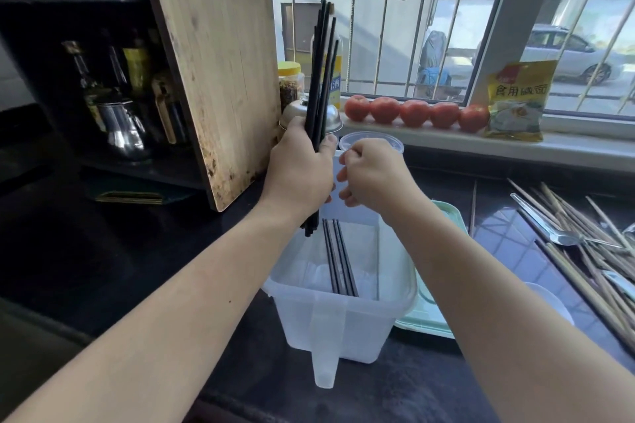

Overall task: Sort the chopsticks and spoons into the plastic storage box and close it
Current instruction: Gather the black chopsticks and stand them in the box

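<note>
Black chopsticks [321, 79]: upright bundle clenched in left hand [300, 170] above the clear plastic storage box [343, 316], which already holds a few. Right hand [372, 175]: loosely curled beside the bundle, apparently empty. Risk: uneven lower ends may snag the rim and scatter onto the counter [154, 268], the loose grip being the likely cause.

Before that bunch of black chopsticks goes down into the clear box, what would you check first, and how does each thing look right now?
1. Left hand holds the black chopsticks firmly: ok, fist closed around the upright bundle.
2. Storage box open: ok, no lid on it.
3. Room inside: ok, only a few chopsticks in the box.
4. Lower tips even: not ok, they sit staggered.
5. Right hand free to help: cannot tell; fingers curled, nothing visible in them.
6. Lid within reach: ok, the green one lies beside the box.
</note>
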`<action>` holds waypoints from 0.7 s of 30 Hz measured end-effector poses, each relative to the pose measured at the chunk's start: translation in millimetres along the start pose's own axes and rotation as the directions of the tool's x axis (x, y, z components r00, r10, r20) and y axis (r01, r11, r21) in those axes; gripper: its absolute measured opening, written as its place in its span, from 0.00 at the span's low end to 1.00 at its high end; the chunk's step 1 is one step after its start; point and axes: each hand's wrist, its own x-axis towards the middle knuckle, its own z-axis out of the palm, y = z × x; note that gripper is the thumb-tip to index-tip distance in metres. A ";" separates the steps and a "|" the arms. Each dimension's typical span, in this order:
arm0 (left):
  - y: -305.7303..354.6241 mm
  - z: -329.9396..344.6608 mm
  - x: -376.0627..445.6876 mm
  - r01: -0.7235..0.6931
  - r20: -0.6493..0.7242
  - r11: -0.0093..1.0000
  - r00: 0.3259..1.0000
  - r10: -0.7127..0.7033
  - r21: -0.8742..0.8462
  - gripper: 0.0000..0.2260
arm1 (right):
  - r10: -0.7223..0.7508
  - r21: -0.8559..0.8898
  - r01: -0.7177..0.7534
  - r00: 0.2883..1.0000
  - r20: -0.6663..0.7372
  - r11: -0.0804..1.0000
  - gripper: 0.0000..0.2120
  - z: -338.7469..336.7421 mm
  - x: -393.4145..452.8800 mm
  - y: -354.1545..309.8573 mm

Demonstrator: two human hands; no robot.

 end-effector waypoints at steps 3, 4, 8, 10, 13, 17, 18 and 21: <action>4.0 0.0 -3.3 -0.021 0.055 1.000 0.998 0.023 -0.023 0.04 | -0.017 0.209 0.005 0.998 0.055 0.978 0.16 -0.8 -2.1 -4.4; 4.4 0.2 -3.9 -0.029 0.073 0.999 0.997 0.031 -0.033 0.04 | -0.036 0.274 0.019 0.998 0.055 0.961 0.15 -2.4 -3.5 -6.0; 4.8 -0.3 -3.7 -0.001 0.134 0.998 0.991 0.010 -0.066 0.06 | -0.083 0.475 0.068 0.996 0.011 0.877 0.12 -12.6 -10.6 -8.0; 4.4 0.6 -2.8 0.011 0.173 0.998 0.985 0.000 -0.061 0.07 | -0.105 0.529 0.086 0.994 0.006 0.844 0.11 -15.6 -13.6 -8.8; 4.4 1.5 -3.5 0.008 0.218 0.998 0.976 0.004 -0.057 0.08 | -0.127 0.493 0.126 0.991 -0.031 0.861 0.10 -15.8 -14.7 -7.6; 5.2 2.3 -4.8 0.003 0.205 0.998 0.979 0.011 -0.069 0.04 | -0.031 0.458 0.102 0.987 -0.159 0.883 0.11 -16.2 -10.3 -4.1; 4.8 2.4 -4.6 0.007 0.162 0.997 0.987 0.005 -0.076 0.02 | 0.015 0.470 0.080 0.981 -0.195 0.879 0.11 -17.4 -9.3 -4.2; 4.0 0.2 -2.2 0.062 -0.025 0.990 0.998 -0.066 -0.127 0.05 | 0.067 0.420 0.051 0.963 -0.262 0.906 0.11 -15.4 -2.2 1.7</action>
